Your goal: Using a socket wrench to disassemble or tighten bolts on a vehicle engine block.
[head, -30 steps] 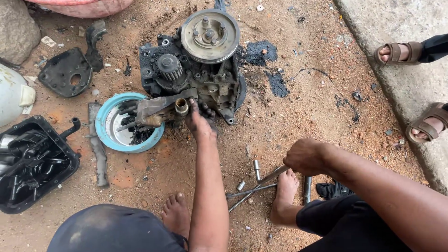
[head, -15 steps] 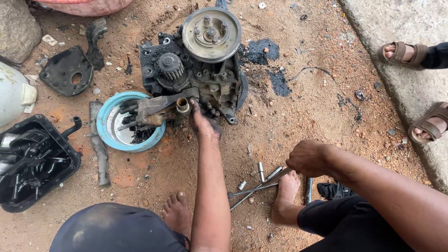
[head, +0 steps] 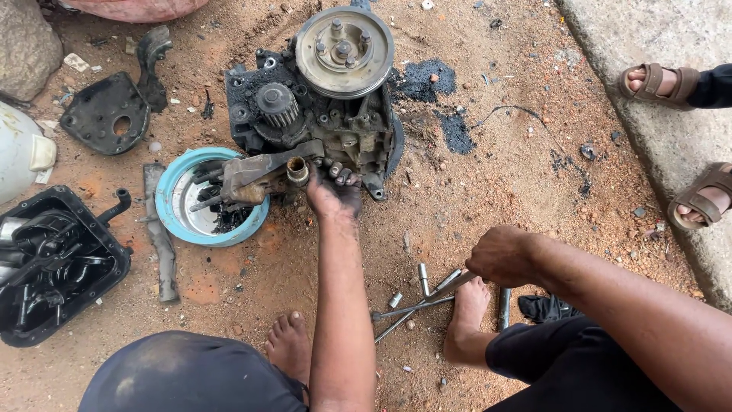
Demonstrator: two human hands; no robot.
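Note:
A greasy black engine block (head: 320, 122) lies on the dirt, with a round metal pulley (head: 345, 52) on top and a small gear (head: 276, 105) beside it. My left hand (head: 333, 194), smeared with oil, grips the block's lower edge next to a short metal tube (head: 296, 170) and a grey bracket (head: 255, 175). My right hand (head: 503, 255) is closed around the end of a long metal rod tool (head: 415, 305) that rests on the ground by my bare right foot (head: 467, 317). Loose sockets (head: 423, 278) lie around it.
A blue-rimmed bowl (head: 171, 206) with dirty parts sits left of the block. A black oil pan (head: 53, 263) and a black cover plate (head: 107, 114) lie further left. Another person's sandaled feet (head: 656, 82) rest on the concrete kerb (head: 648, 30) at the right. Oil stains (head: 431, 80) mark the dirt.
My right hand has shifted slightly to the right over the tools. My left hand stays on the engine block.

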